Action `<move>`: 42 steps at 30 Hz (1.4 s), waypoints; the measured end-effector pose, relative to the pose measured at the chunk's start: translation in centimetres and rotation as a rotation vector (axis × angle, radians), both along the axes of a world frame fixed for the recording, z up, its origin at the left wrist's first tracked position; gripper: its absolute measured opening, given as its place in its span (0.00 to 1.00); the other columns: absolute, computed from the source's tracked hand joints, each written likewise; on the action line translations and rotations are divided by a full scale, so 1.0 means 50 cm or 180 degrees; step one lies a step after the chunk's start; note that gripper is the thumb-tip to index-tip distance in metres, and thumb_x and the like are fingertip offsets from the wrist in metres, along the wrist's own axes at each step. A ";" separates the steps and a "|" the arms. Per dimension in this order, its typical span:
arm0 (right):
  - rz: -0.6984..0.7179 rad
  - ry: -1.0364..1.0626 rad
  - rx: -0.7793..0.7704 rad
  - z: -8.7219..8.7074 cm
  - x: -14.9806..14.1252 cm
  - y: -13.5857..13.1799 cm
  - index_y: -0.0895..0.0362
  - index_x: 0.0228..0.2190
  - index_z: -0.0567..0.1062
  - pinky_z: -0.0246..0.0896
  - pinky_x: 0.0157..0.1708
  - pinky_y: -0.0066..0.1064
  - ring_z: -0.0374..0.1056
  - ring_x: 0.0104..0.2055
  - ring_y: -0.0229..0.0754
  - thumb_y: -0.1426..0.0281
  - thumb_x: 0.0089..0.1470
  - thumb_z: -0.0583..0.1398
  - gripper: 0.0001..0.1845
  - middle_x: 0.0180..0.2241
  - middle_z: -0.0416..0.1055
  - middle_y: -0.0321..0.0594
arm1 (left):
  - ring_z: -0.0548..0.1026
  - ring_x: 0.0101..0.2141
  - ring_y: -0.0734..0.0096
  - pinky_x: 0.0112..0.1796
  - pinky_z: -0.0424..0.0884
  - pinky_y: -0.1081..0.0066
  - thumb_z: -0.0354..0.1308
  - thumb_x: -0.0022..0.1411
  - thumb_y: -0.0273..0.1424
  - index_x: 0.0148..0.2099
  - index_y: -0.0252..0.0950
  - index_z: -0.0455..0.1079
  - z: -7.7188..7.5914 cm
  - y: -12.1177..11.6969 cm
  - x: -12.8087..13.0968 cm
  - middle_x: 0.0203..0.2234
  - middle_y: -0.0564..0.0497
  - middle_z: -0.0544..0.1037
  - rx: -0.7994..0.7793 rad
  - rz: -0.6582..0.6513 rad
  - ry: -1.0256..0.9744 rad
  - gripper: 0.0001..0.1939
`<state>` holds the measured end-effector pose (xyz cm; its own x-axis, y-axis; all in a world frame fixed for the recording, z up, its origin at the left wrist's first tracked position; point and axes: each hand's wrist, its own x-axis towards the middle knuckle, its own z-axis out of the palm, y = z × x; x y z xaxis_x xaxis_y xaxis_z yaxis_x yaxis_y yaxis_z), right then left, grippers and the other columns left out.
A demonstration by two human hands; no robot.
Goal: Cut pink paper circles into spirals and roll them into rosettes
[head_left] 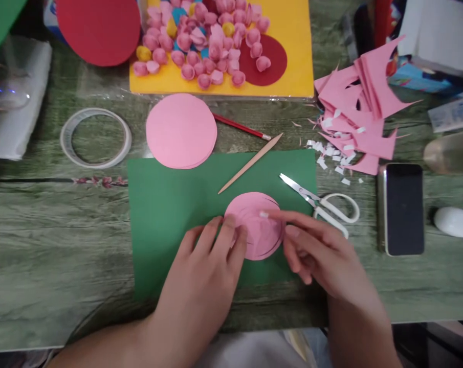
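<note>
A pink paper disc (262, 245) with dark curved cut lines, like a spiral, lies over a green sheet (166, 204). My left hand (206, 260) is on its left side, fingertips and thumb closed in on the paper. At the disc's right edge is my right hand (319, 245), its index finger stretched out over the disc and the other fingers curled below. A small white bit (264, 214) shows at that index fingertip. Whether the right thumb touches the disc I cannot tell. White-handled scissors (311, 197) lie partly open just beyond the right hand.
Behind the green sheet lie a pointed wooden stick (250, 163), a red pencil (241, 125), pink circles (181, 130) and a tape roll (127, 138). Rolled pink paper pieces (204, 51) cover a yellow pack (298, 46). Pink scraps (369, 112) and a phone (403, 209) are rightward.
</note>
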<state>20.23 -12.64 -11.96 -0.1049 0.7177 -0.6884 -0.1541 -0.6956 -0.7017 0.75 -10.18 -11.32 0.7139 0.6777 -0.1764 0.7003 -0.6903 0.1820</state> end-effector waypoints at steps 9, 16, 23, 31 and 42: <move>-0.0405 -0.0031 0.0162 -0.007 0.016 -0.004 0.56 0.38 0.70 0.40 0.11 0.20 0.49 0.11 0.27 0.67 0.55 0.56 0.08 0.11 0.57 0.26 | 0.69 0.43 0.56 0.37 0.69 0.58 0.47 0.55 0.23 0.51 0.34 0.66 -0.002 0.000 -0.001 0.48 0.41 0.69 0.0119 -0.0039 -0.0048 0.21; 0.0084 -0.0415 -0.0095 -0.006 -0.006 -0.002 0.57 0.34 0.70 0.43 0.09 0.18 0.53 0.11 0.26 0.64 0.55 0.56 0.09 0.15 0.61 0.28 | 0.69 0.43 0.55 0.37 0.69 0.58 0.44 0.56 0.23 0.51 0.33 0.66 -0.001 0.004 0.003 0.47 0.40 0.70 0.0090 -0.0068 -0.0088 0.21; 0.0602 -0.0411 -0.0368 -0.003 -0.017 -0.003 0.54 0.49 0.65 0.50 0.11 0.18 0.57 0.13 0.28 0.64 0.59 0.49 0.18 0.17 0.65 0.30 | 0.70 0.43 0.55 0.36 0.68 0.58 0.43 0.56 0.23 0.50 0.33 0.67 0.000 0.007 0.003 0.46 0.40 0.71 0.0077 -0.0077 -0.0123 0.21; 0.0608 -0.0435 -0.0362 -0.001 -0.018 -0.004 0.55 0.50 0.66 0.52 0.11 0.18 0.57 0.12 0.28 0.63 0.58 0.50 0.20 0.17 0.66 0.31 | 0.69 0.43 0.55 0.36 0.68 0.59 0.43 0.56 0.24 0.50 0.33 0.67 -0.003 0.008 0.003 0.46 0.40 0.70 0.0087 -0.0090 -0.0139 0.21; 0.0667 -0.0525 -0.0322 0.002 -0.013 -0.011 0.54 0.50 0.68 0.54 0.12 0.19 0.59 0.13 0.28 0.62 0.59 0.50 0.20 0.18 0.68 0.33 | 0.68 0.43 0.57 0.37 0.68 0.59 0.43 0.56 0.24 0.51 0.34 0.66 -0.001 0.009 0.001 0.46 0.41 0.70 -0.0005 -0.0044 -0.0166 0.21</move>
<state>19.57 -13.19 -11.86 -0.1245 0.6189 -0.7756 0.1110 -0.7680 -0.6307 0.80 -9.75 -11.37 0.7313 0.6676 -0.1398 0.6803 -0.6994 0.2190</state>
